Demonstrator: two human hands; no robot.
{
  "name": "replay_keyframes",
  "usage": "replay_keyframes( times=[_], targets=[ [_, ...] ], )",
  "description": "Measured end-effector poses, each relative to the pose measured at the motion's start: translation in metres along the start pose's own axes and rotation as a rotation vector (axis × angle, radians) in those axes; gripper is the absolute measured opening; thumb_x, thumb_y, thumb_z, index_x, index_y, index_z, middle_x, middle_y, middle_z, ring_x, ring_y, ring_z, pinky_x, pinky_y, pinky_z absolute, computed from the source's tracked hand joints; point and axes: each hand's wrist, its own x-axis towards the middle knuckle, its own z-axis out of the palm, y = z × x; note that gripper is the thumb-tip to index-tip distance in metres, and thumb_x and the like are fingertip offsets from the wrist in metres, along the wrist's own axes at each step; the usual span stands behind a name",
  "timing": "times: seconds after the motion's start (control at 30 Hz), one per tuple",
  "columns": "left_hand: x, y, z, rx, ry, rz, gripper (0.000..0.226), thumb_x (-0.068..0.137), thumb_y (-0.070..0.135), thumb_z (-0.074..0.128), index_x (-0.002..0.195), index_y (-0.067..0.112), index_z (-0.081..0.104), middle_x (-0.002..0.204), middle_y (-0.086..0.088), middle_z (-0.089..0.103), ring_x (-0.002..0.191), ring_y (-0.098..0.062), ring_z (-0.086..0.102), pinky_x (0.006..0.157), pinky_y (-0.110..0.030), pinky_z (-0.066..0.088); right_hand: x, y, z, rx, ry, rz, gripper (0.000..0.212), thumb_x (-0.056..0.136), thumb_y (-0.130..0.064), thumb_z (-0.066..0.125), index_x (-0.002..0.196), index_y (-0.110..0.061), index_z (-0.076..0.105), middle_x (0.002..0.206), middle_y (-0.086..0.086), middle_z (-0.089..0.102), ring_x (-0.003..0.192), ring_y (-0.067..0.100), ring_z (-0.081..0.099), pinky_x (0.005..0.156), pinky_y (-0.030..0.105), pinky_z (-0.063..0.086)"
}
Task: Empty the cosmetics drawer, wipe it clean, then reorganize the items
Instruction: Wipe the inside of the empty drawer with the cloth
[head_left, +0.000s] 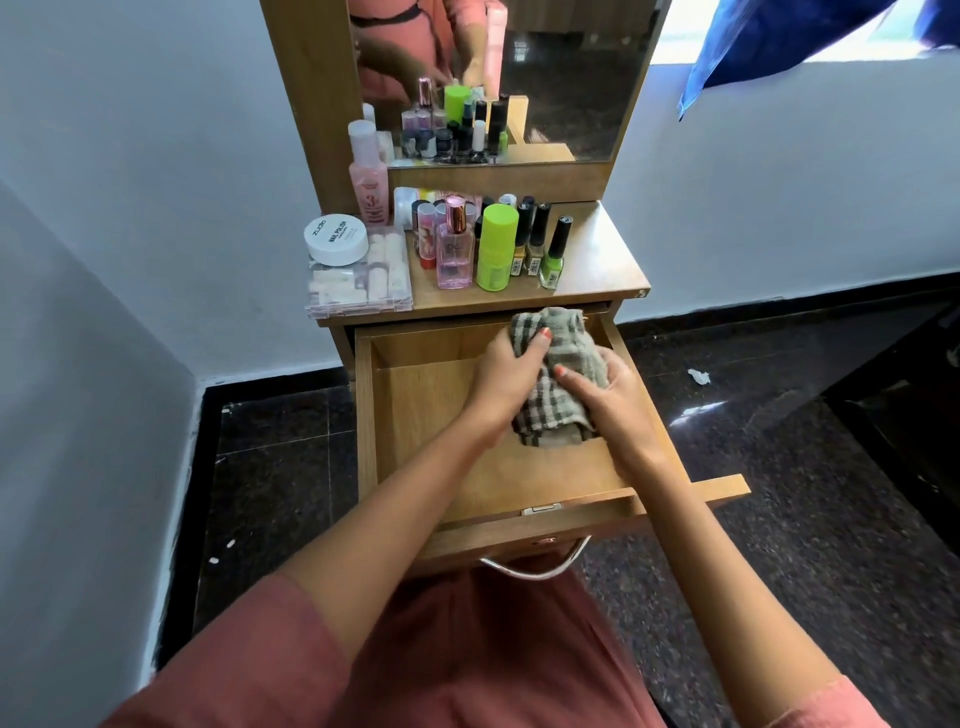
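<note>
Both hands (506, 374) (610, 397) grip cloth (569, 358) inside open drawer (410, 441)

Cloth (566, 364): grey-and-white checked, bunched up, gripped between left hand (506, 371) and right hand (610, 400).
Drawer (415, 426): wooden, pulled open, directly beneath both hands.
Cosmetics (496, 249): bottles and jars, upright on the surface, beyond the hands.
</note>
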Motion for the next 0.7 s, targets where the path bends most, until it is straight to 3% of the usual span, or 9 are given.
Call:
replay_keyframes(
  times=[0.1,0.17,0.27,0.37,0.43,0.53,0.7],
  targets=[
    [0.007,0.013,0.015,0.031,-0.060,0.032,0.054,0.088,0.018,0.059,0.131,0.012,0.029,0.122,-0.010,0.057,0.108,-0.023,0.057,0.093,-0.031,0.046,0.010,-0.009,-0.013,-0.024,0.106,-0.144,0.053,0.085,0.001,0.058,0.132,-0.007,0.034,0.104,0.001,0.060,0.075,-0.007,0.063,0.060,0.005,0.049],
    [0.011,0.021,0.023,0.066,-0.134,0.097,0.064,0.083,0.011,0.062,0.132,0.014,0.021,0.123,-0.015,0.056,0.109,-0.028,0.057,0.095,-0.036,0.048,0.020,-0.017,-0.026,0.007,0.128,-0.195,0.063,0.086,0.005,0.054,0.138,-0.014,0.024,0.099,-0.006,0.059,0.076,-0.006,0.065,0.062,0.008,0.050],
    [0.022,0.030,0.035,0.199,-0.174,0.234,0.044,0.080,0.006,0.062,0.120,0.011,0.045,0.121,-0.013,0.055,0.112,-0.025,0.053,0.095,-0.027,0.040,0.044,-0.026,-0.040,-0.073,0.105,-0.244,0.049,0.087,0.007,0.049,0.131,-0.013,0.042,0.119,0.007,0.055,0.095,0.005,0.061,0.072,0.013,0.054],
    [0.038,0.036,0.047,0.240,-0.120,0.258,0.025,0.080,0.007,0.062,0.105,0.008,0.066,0.119,-0.013,0.056,0.116,-0.021,0.049,0.098,-0.024,0.035,0.078,-0.038,-0.049,-0.226,0.064,-0.258,0.040,0.089,0.003,0.050,0.128,-0.007,0.050,0.130,0.009,0.053,0.111,0.010,0.055,0.096,0.020,0.046],
    [0.050,0.039,0.056,0.214,-0.067,0.227,0.025,0.081,0.007,0.061,0.105,0.007,0.067,0.118,-0.014,0.058,0.116,-0.023,0.049,0.103,-0.028,0.037,0.104,-0.045,-0.054,-0.314,0.018,-0.244,0.044,0.089,-0.001,0.052,0.132,-0.010,0.046,0.136,0.010,0.049,0.123,0.015,0.048,0.104,0.026,0.039],
    [0.064,0.046,0.068,0.175,-0.022,0.184,0.034,0.082,0.003,0.056,0.115,0.005,0.062,0.123,-0.017,0.055,0.118,-0.027,0.049,0.104,-0.037,0.040,0.137,-0.054,-0.058,-0.405,-0.032,-0.200,0.051,0.089,-0.004,0.054,0.137,-0.015,0.041,0.140,0.009,0.044,0.124,0.012,0.043,0.104,0.022,0.034],
    [0.078,0.052,0.082,0.186,-0.009,0.151,0.053,0.084,-0.002,0.051,0.135,0.005,0.044,0.145,-0.017,0.033,0.135,-0.028,0.031,0.114,-0.039,0.027,0.173,-0.061,-0.058,-0.592,-0.092,-0.199,0.053,0.092,-0.010,0.051,0.141,-0.018,0.033,0.138,0.011,0.039,0.124,0.013,0.040,0.102,0.018,0.028]
  ],
)
